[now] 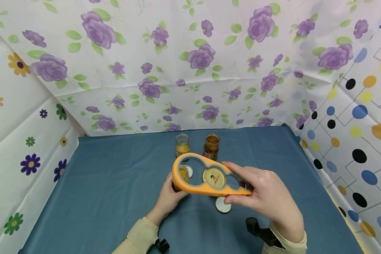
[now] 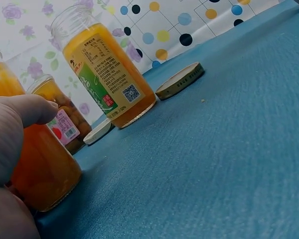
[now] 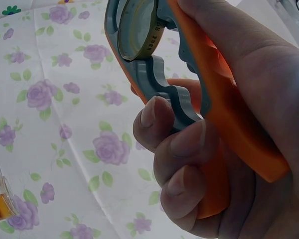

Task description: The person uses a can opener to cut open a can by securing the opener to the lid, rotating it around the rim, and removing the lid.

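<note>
My right hand (image 1: 266, 194) grips the handle end of an orange and grey jar opener (image 1: 190, 191), fingers curled round it. Inside the opener's middle opening sits a gold jar lid (image 1: 214, 177); its rim and underside show in the right wrist view. With my left hand (image 1: 167, 197) I hold a glass jar (image 2: 47, 169) of orange contents, low at the tabletop. The opener's wide loop overlaps that jar in the head view. Thumb and part of a finger show on the jar in the left wrist view; the other fingers are hidden.
Two lidless jars stand behind: one with yellow contents (image 1: 182, 143), one with brown contents (image 1: 211, 146). A white-faced lid (image 1: 223, 205) lies in front of the opener, another lid (image 1: 189, 171) behind its loop. Blue cloth (image 1: 114, 183) covers the table; a flowered curtain (image 1: 177, 70) hangs behind.
</note>
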The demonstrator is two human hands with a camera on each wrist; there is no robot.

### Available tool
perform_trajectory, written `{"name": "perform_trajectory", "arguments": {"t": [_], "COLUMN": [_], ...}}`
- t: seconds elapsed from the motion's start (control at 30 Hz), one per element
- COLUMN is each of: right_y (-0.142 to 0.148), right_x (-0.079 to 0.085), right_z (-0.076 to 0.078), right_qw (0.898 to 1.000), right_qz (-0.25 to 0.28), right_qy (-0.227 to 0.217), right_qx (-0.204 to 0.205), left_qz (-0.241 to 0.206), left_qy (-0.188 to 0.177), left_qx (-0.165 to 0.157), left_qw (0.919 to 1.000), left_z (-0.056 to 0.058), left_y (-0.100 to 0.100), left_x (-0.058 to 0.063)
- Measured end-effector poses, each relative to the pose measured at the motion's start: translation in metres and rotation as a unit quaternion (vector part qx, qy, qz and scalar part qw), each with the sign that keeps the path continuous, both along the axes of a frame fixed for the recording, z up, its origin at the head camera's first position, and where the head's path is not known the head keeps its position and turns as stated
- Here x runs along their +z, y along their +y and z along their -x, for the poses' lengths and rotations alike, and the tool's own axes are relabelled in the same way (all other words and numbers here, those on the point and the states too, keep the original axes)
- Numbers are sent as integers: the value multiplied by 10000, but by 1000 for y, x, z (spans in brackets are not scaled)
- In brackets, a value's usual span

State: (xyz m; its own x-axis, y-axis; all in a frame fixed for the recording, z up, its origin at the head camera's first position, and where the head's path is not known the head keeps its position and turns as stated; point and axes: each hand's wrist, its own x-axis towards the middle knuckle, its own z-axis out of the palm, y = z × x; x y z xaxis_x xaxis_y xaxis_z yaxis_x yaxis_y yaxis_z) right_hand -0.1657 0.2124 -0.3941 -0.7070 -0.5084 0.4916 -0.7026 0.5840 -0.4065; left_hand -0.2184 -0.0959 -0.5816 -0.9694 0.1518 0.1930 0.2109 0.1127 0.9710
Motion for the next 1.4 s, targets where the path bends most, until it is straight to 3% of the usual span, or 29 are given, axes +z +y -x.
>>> {"name": "perform_trajectory", "arguments": {"t": [0.27,0.4,0.6,0.77,0.93,1.07,1.2,1.27,1.4], "right_y": [-1,-1,1,2,2,0,-2,-3,-6], "right_x": [0,0,-1,0,0,-1,-2,-2,-3], "right_z": [0,0,-1,0,0,1,3,4,5], "right_qw": [10000,10000,10000,9999,9999,9999,9998,9997,9992], "right_qz": [-33,-12,56,99,103,137,150,137,114], "right_qy": [21,11,-29,-44,-26,-14,68,143,319], "right_qx": [11,3,-10,-11,-23,-42,-83,-120,-203], "left_qz": [-351,-260,-360,-846,-1392,-1823,-2369,-2622,-3042], "left_qy": [-1,48,236,805,1596,2150,2489,2432,1710], "left_qx": [-123,-14,-69,-94,-93,132,538,704,604], "left_qw": [9993,9996,9990,9931,9773,9594,9376,9312,9352], "left_z": [-2,-2,0,4,5,4,0,-6,-21], "left_y": [0,-1,-13,-28,-37,-45,-56,-59,-50], "left_x": [-1,-1,11,26,38,56,90,109,137]}}
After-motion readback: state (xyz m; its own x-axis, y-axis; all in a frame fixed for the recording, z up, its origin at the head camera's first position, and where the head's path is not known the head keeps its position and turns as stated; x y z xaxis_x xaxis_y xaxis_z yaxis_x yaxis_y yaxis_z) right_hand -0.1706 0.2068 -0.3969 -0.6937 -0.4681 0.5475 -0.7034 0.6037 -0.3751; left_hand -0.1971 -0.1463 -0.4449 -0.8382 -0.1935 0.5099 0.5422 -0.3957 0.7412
